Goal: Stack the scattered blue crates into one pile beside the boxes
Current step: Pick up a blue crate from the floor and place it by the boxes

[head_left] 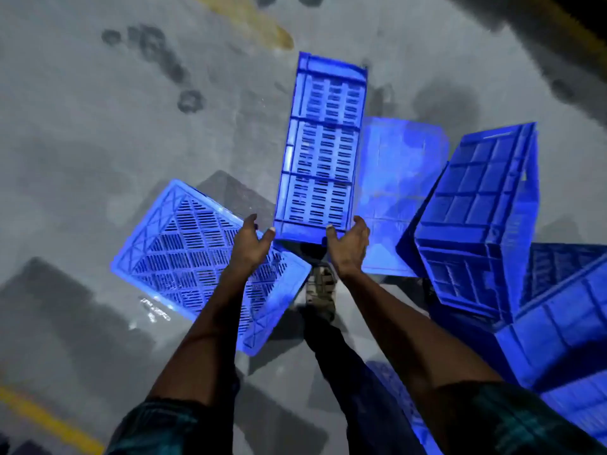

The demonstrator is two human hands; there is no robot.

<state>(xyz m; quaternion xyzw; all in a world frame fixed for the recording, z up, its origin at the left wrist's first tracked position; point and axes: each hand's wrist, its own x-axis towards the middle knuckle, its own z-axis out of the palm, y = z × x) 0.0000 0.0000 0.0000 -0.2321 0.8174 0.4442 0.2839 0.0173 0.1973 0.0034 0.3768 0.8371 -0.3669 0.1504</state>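
A long blue crate (pixel 320 152) with a slatted wall facing up reaches away from me in the middle of the view. My right hand (pixel 348 246) cups its near right corner, thumb on the face and fingers round the side. At the near left corner my left hand (pixel 253 244) is spread open, with only the thumb tip at the crate's edge. Under my left forearm a second slatted blue crate (pixel 184 257) lies bottom-up on the grey floor. Right of the held crate is a blurred pale-blue crate (pixel 400 178).
Several more blue crates are heaped at the right, one tipped on its side (pixel 476 208) and one lower down (pixel 558 326). My sandalled foot (pixel 320 290) stands between the crates. A yellow floor line (pixel 42 418) runs at the lower left. Dark stains mark the wet concrete floor (pixel 98 126).
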